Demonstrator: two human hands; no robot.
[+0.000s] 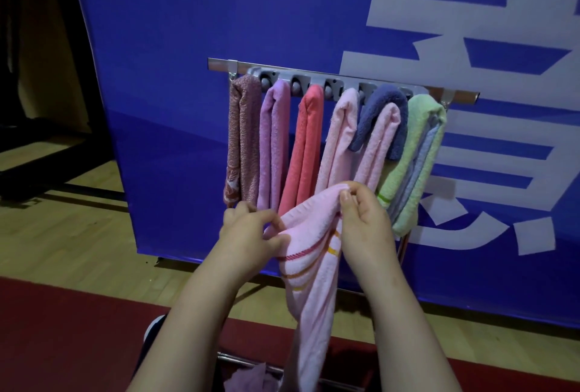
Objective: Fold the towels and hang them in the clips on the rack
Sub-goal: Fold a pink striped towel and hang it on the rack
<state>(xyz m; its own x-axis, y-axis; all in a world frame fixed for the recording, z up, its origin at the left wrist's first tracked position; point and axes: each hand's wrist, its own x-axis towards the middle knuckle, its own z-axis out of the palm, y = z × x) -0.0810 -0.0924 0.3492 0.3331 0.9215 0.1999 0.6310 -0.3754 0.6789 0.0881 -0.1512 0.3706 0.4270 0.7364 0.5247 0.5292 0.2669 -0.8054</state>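
we are holding the pale pink terry towel with red and yellow stripes (309, 266) just below the grey plastic clip rack on its metal rail (339, 79). our left hand (251, 231) is pinching its side edge and our right hand (364, 219) is pinching its top edge. the row of folded coloured towels (306, 146) is occupying the rack, so we are judging the task as nearly complete. towel tops are hiding the clips. the frame is cutting off a lilac cloth (251, 379) below.
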